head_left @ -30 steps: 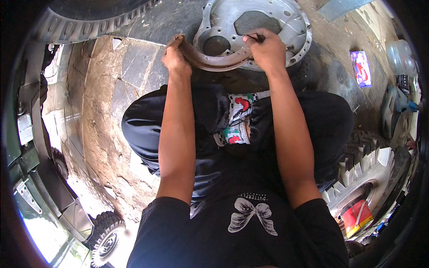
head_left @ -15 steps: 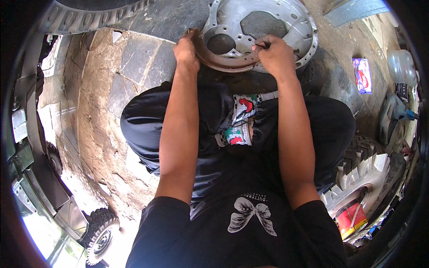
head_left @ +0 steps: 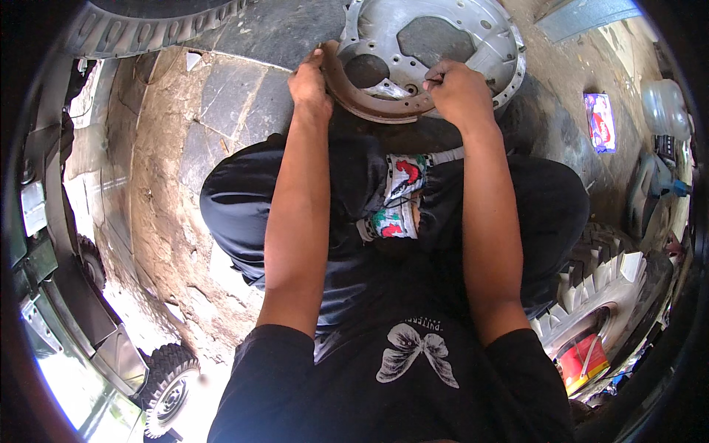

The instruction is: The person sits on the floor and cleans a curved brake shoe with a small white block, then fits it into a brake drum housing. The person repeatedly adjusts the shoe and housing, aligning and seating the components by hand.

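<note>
Between two hands point(head_left: 310, 77), one brake shoe point(head_left: 362, 103).

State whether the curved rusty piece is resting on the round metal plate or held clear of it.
Resting on it. The curved rusty piece lies against the round metal plate, with the left hand and right hand gripping its ends.

A curved, rusty brown brake shoe point(head_left: 369, 103) lies against the near edge of a round grey metal plate point(head_left: 443, 37) with large holes, flat on the stone floor.
</note>
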A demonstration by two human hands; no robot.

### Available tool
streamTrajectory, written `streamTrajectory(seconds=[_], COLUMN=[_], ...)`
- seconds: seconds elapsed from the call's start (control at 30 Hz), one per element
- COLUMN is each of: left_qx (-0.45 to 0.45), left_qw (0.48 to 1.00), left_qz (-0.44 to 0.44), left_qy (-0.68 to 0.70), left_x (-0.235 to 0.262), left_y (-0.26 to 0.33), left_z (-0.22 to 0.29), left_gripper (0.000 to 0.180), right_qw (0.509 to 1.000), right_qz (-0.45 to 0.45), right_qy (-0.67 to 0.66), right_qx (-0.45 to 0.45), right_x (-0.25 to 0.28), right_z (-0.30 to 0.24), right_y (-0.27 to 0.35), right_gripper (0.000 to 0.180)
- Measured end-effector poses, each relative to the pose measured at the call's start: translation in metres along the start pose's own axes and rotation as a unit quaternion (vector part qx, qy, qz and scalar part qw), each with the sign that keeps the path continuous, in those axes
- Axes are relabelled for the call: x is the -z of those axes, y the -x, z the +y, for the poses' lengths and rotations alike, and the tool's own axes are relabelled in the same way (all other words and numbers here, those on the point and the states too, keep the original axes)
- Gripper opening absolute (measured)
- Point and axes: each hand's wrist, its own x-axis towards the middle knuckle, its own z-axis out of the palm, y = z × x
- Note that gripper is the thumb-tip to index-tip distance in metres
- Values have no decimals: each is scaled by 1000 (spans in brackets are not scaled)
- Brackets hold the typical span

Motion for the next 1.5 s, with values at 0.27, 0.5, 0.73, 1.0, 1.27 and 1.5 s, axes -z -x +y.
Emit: streamTrajectory(seconds=[0.27,0.5,0.73,1.0,1.27,1.5], left_qx=[-12,71,79,98,103,142], left_qw=[999,995,990,988,989,979], left_qz=[-26,-61,-115,-118,-106,-98], left_qy=[-34,13,10,-35,-2,107], left_x=[-5,11,11,-2,-9,8], left_y=[8,-11,-6,13,15,12], left_z=[2,-6,-4,-5,-3,-3], left_gripper=[35,34,36,56,55,48], right_qw=[994,994,980,980,954,956], right_qz=[-61,-49,-78,-39,51,-2], right_qy=[77,12,41,-13,-200,-152], right_qx=[49,95,178,194,216,252], right_x=[11,-1,-2,-4,-35,-58], right_z=[-5,-2,-4,-6,-34,-48], right_y=[7,0,9,8,7,23], right_gripper=[30,31,17,19,19,19])
